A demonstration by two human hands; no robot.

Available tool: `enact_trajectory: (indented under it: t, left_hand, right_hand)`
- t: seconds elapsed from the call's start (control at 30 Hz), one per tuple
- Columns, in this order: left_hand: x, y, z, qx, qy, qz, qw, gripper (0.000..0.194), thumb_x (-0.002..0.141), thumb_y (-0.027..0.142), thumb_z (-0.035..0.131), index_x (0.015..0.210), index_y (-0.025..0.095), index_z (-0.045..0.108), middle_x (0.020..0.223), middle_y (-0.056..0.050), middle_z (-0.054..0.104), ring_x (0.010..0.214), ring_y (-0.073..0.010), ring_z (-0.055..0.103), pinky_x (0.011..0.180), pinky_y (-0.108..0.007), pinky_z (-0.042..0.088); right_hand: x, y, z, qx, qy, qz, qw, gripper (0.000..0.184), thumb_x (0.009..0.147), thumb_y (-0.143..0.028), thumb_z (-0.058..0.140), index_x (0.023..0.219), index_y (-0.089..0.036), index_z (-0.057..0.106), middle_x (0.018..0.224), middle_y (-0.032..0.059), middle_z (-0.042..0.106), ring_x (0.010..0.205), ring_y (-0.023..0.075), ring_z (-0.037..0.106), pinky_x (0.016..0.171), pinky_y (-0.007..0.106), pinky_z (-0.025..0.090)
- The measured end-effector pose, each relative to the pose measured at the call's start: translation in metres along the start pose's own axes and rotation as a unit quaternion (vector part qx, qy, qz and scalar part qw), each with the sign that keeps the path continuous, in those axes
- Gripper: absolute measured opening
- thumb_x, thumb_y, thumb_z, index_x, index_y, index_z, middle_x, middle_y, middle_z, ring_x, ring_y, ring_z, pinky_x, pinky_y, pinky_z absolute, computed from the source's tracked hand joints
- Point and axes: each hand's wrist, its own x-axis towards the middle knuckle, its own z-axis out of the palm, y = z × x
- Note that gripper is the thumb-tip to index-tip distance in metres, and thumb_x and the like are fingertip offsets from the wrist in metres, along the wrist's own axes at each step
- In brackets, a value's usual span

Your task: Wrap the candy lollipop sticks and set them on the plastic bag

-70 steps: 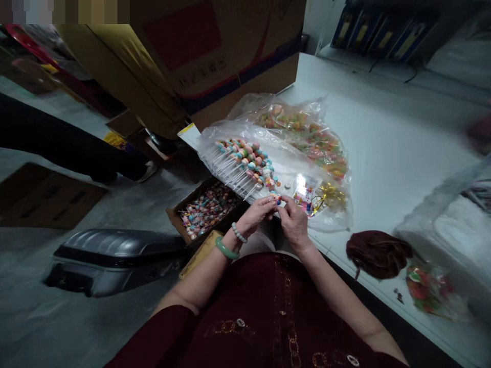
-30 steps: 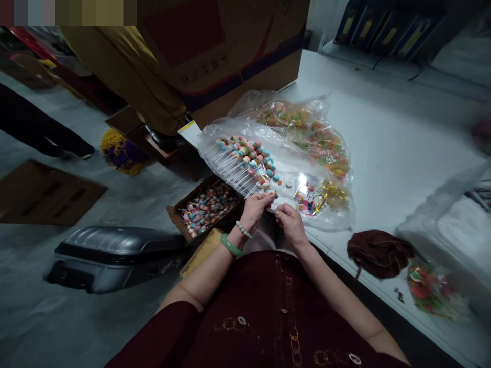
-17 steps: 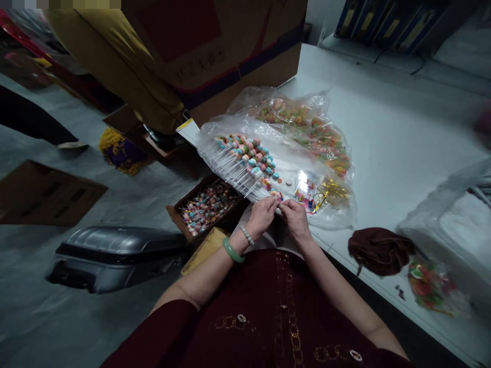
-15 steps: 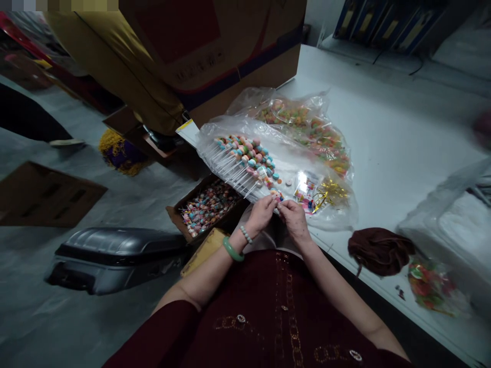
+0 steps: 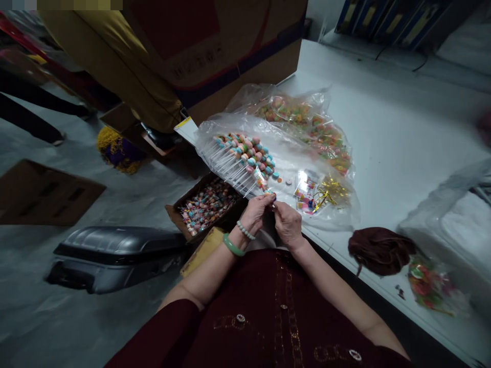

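Note:
My left hand (image 5: 256,213) and my right hand (image 5: 287,224) meet at the near edge of the white table (image 5: 399,138), fingers pinched together on a small candy stick (image 5: 268,193) between them. Just beyond my fingers a row of colourful candy sticks (image 5: 245,158) lies on a clear plastic sheet (image 5: 291,153). A small pile of gold twist ties (image 5: 330,192) and little printed packets (image 5: 305,191) rest to the right of my hands. A green bangle and a bead bracelet circle my left wrist.
An open carton of candy sticks (image 5: 207,205) sits on the floor below the table edge, beside a grey suitcase (image 5: 115,255). A big cardboard box (image 5: 215,56) stands at the back. A dark cloth pouch (image 5: 379,250) and a bag of sweets (image 5: 431,286) lie at right. Another person's legs (image 5: 34,115) pass at far left.
My hands stay pinched together on the candy stick and have shifted slightly toward me and left. The other person's legs have moved across the floor at the far left.

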Motion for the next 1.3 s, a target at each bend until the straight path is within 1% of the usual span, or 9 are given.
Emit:
enact_trajectory:
  t: [0.1,0.2,0.3,0.47,0.7,0.9,1.07,1.17,1.3]
  left_hand:
    - [0.004,-0.005,0.005,-0.034,0.050,0.017,0.998,0.039,0.045,0.028,0.091,0.060,0.013,0.058,0.054,0.005,0.052,0.051,-0.0050,0.042,0.053,-0.022,0.031]
    - [0.005,-0.006,0.008,-0.047,0.059,0.032,0.997,0.036,0.049,0.023,0.088,0.059,0.014,0.055,0.053,0.006,0.049,0.050,-0.0040,0.038,0.052,-0.022,0.028]
    - [0.004,-0.004,0.007,-0.046,0.035,0.045,0.997,0.030,0.054,0.022,0.085,0.061,0.013,0.057,0.056,0.005,0.051,0.053,-0.0046,0.041,0.055,-0.021,0.031]
    - [0.005,0.001,0.004,-0.042,-0.013,0.017,0.999,0.028,0.052,0.018,0.085,0.064,0.013,0.060,0.061,0.004,0.056,0.059,-0.0059,0.048,0.061,-0.021,0.036]
    - [0.010,-0.005,0.001,-0.064,0.080,-0.001,0.995,0.032,0.057,0.032,0.086,0.062,0.014,0.059,0.054,0.004,0.052,0.053,-0.0057,0.044,0.054,-0.022,0.033]
    - [0.002,-0.012,0.003,-0.030,-0.037,0.011,0.999,0.039,0.050,0.035,0.089,0.066,0.013,0.061,0.060,0.003,0.056,0.055,-0.0065,0.046,0.053,-0.022,0.033]
    - [-0.001,-0.018,0.001,0.016,-0.019,-0.032,0.999,0.037,0.055,0.038,0.086,0.060,0.014,0.058,0.055,0.001,0.054,0.052,-0.0092,0.047,0.053,-0.025,0.035]
    - [-0.005,-0.019,0.003,0.035,-0.040,-0.016,0.998,0.037,0.059,0.043,0.083,0.063,0.014,0.060,0.059,0.000,0.057,0.055,-0.0100,0.050,0.057,-0.025,0.039]
    - [-0.009,-0.014,0.005,0.051,-0.091,-0.031,0.994,0.039,0.060,0.046,0.083,0.070,0.014,0.063,0.066,-0.001,0.061,0.059,-0.0109,0.054,0.061,-0.026,0.043]
  right_hand:
    - [-0.001,-0.003,0.004,0.011,-0.013,0.030,0.999,0.023,0.093,-0.024,0.040,0.089,-0.021,0.062,0.080,0.0064,0.068,0.072,0.0201,0.061,0.069,0.030,0.044]
    - [0.001,-0.006,0.004,0.062,-0.031,0.104,0.992,0.016,0.089,-0.029,0.045,0.080,-0.024,0.058,0.070,0.0010,0.063,0.064,0.0177,0.056,0.064,0.028,0.041]
    - [0.004,-0.007,0.004,0.121,-0.045,0.165,0.978,0.014,0.085,-0.032,0.048,0.077,-0.024,0.056,0.064,-0.0021,0.058,0.061,0.0164,0.053,0.062,0.027,0.039]
    - [0.005,-0.003,0.004,0.190,-0.050,0.204,0.959,0.012,0.081,-0.033,0.052,0.075,-0.023,0.055,0.062,-0.0040,0.055,0.061,0.0154,0.050,0.063,0.027,0.038]
    - [0.003,-0.007,0.006,0.225,-0.065,0.220,0.947,0.015,0.078,-0.033,0.054,0.067,-0.023,0.054,0.061,-0.0044,0.055,0.061,0.0145,0.049,0.063,0.027,0.038]
    - [0.005,0.004,0.009,0.300,-0.045,0.287,0.909,0.016,0.073,-0.036,0.055,0.064,-0.023,0.053,0.054,-0.0046,0.051,0.053,0.0135,0.046,0.052,0.025,0.036]
    - [0.007,0.005,0.002,0.344,-0.030,0.331,0.878,0.022,0.071,-0.042,0.063,0.078,-0.023,0.053,0.053,-0.0072,0.051,0.046,0.0120,0.044,0.044,0.024,0.033]
    - [0.008,0.003,-0.003,0.348,-0.004,0.320,0.882,0.033,0.074,-0.044,0.065,0.097,-0.023,0.056,0.051,-0.0099,0.049,0.047,0.0130,0.047,0.047,0.024,0.038]
    - [0.009,0.004,-0.007,0.313,0.043,0.293,0.902,0.023,0.078,-0.042,0.061,0.085,-0.021,0.065,0.068,-0.0017,0.063,0.065,0.0164,0.057,0.064,0.029,0.047]
